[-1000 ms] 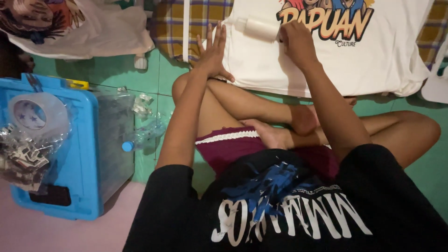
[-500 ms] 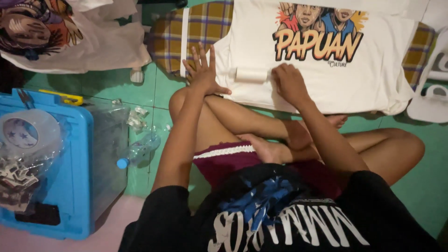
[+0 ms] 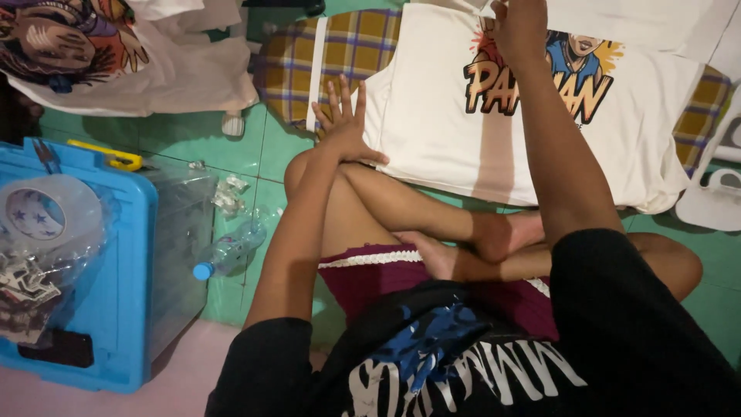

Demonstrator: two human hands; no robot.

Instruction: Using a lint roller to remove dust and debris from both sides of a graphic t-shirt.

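Head camera, looking down: we see a person sitting cross-legged on a green tiled floor point(image 3: 239, 154), in a black printed shirt and maroon shorts. A white T-shirt point(image 3: 432, 131) with a colourful cartoon print lies flat in front of the knees, on top of a plaid cloth point(image 3: 340, 46). The left hand point(image 3: 343, 123) lies flat with its fingers spread wide, pressing the near left edge of the T-shirt where it meets the plaid cloth. The right hand point(image 3: 521, 27) reaches far forward to the upper part of the print, at the top edge of the view; we cannot tell whether it grips anything, since the fingers are cut off. To the left stands a blue plastic box point(image 3: 127, 255) with a roll of clear tape point(image 3: 38, 216) on top. Just beside it lies a plastic bottle point(image 3: 231, 251) with a blue cap. Another printed garment in a clear bag point(image 3: 116, 54) lies top left.
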